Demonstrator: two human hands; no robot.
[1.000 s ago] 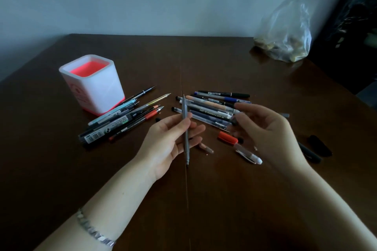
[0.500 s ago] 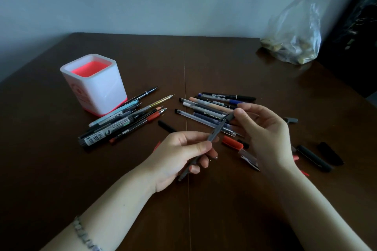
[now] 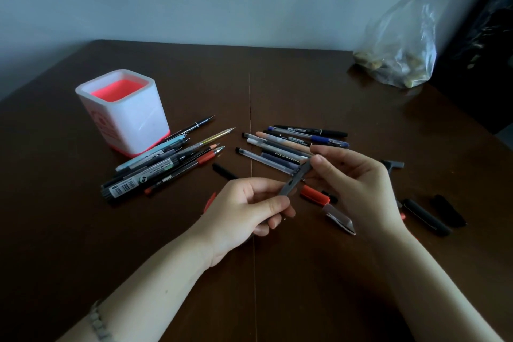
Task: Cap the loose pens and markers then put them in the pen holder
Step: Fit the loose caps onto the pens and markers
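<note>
My left hand (image 3: 244, 211) grips a thin grey pen (image 3: 294, 180) that slants up to the right. My right hand (image 3: 358, 183) pinches the pen's upper end between thumb and fingers. The white pen holder (image 3: 125, 114) with a red inside stands at the left. A pile of uncapped pens and markers (image 3: 166, 161) lies beside it. A second group of pens (image 3: 294, 141) lies behind my hands. Loose black caps (image 3: 427, 216) lie at the right, and a red cap (image 3: 315, 194) and a clear cap (image 3: 340, 218) sit between my hands.
A clear plastic bag (image 3: 399, 47) with small things in it sits at the table's far right corner. A short black cap (image 3: 223, 171) lies in the middle, and a grey cap (image 3: 394, 164) lies behind my right hand. The dark wooden table (image 3: 277, 286) ends at a pale wall.
The grey pen went from upright in my left hand to slanted. My right hand came in and took hold of its upper end. My left fingers closed round the barrel.
</note>
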